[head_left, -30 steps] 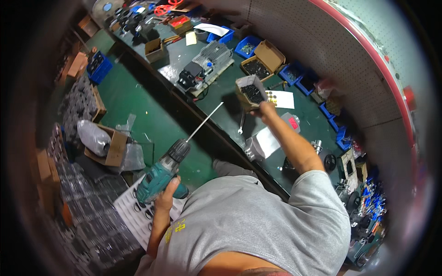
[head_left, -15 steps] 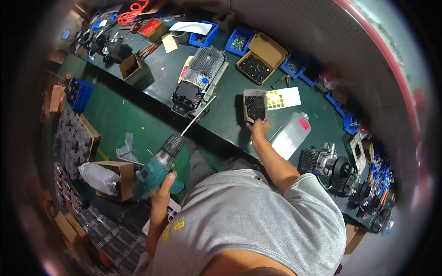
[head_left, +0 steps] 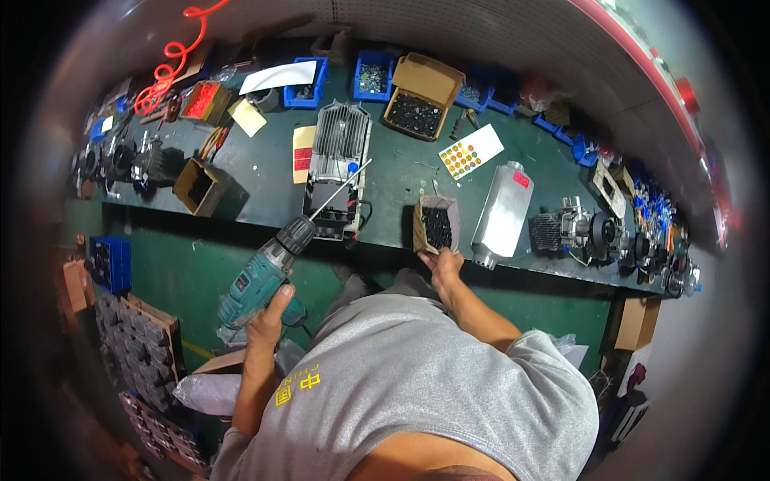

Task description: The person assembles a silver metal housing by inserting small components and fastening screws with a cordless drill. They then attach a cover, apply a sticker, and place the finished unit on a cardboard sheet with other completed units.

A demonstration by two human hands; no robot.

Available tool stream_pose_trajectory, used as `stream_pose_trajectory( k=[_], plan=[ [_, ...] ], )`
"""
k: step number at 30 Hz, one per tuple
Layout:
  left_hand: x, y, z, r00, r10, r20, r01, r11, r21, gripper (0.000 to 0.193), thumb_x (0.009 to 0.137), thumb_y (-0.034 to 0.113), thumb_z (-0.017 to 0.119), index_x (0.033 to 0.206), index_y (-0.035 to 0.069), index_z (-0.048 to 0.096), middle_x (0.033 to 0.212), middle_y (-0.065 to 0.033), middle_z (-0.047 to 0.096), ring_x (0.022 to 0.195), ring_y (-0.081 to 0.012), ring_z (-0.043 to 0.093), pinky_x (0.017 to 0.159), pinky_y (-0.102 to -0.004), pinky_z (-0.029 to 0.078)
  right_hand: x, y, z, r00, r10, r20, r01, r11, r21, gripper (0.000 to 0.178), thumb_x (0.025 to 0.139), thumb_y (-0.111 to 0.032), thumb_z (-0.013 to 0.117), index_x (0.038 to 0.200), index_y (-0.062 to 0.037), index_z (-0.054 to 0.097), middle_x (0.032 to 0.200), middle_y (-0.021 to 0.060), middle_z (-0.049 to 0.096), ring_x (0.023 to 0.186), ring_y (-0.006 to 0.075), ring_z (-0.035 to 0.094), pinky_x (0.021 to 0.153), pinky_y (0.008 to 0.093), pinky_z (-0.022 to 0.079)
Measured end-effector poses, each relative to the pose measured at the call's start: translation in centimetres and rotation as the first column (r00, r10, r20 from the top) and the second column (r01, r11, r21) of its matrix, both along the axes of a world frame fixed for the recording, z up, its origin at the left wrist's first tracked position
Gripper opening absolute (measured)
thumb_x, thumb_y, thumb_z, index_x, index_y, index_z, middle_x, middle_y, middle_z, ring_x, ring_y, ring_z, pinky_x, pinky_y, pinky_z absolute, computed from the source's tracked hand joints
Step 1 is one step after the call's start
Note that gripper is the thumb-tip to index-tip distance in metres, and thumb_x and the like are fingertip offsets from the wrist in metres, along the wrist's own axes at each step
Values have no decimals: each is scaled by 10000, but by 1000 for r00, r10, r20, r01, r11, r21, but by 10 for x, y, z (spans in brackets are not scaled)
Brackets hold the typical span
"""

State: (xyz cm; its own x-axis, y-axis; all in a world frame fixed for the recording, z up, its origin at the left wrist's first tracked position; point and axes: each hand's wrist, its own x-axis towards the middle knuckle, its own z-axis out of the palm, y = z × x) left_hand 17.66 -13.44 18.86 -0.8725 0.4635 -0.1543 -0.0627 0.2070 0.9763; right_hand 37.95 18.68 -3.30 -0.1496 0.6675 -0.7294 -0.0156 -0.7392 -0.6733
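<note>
My left hand [head_left: 269, 315] is closed round the handle of a teal cordless drill [head_left: 255, 280] with a black chuck. Its long thin bit [head_left: 341, 191] points up and right, across the near end of a finned grey heater-like unit [head_left: 341, 132] on the bench. A blue round part shows beside the bit; whether the tip touches anything I cannot tell. At the bench's front edge, my right hand [head_left: 443, 266] grips the near side of a small open cardboard box [head_left: 419, 228] filled with small black parts, probably screws.
Right of the small box lies a silver metal casing [head_left: 504, 212]. Farther right stand motor assemblies [head_left: 573, 224]. A sheet of round stickers [head_left: 473, 151], an open carton of black parts [head_left: 415, 115] and blue bins [head_left: 374, 78] lie behind. Another cardboard box [head_left: 204, 186] stands left.
The view has swung round. My right hand has brought the small box closer to the bench's front edge, away from the sticker sheet. My left hand keeps the drill, its bit now overlapping the finned unit.
</note>
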Motion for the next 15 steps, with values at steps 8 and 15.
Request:
stream_pose_trajectory(
  k=[8,15],
  plan=[
    [-44,-4,8,988,-151,31,152,988,-21,373,874,178,718,1193,-10,667,948,-64,694,852,-160,654,819,-321,528,-40,-5,-44,969,-239,-57,243,968,64,421,903,1,439,1322,30,465,1152,216,639,943,383,714,751,499,663],
    [-55,-6,-1,959,-277,-66,275,961,-33,356,858,184,738,1175,29,690,998,-55,700,886,-161,650,833,-324,525,-56,52,5,845,77,528,-258,926,277,340,907,-210,665,1161,9,613,937,206,701,725,316,716,610,409,590]
  ],
)
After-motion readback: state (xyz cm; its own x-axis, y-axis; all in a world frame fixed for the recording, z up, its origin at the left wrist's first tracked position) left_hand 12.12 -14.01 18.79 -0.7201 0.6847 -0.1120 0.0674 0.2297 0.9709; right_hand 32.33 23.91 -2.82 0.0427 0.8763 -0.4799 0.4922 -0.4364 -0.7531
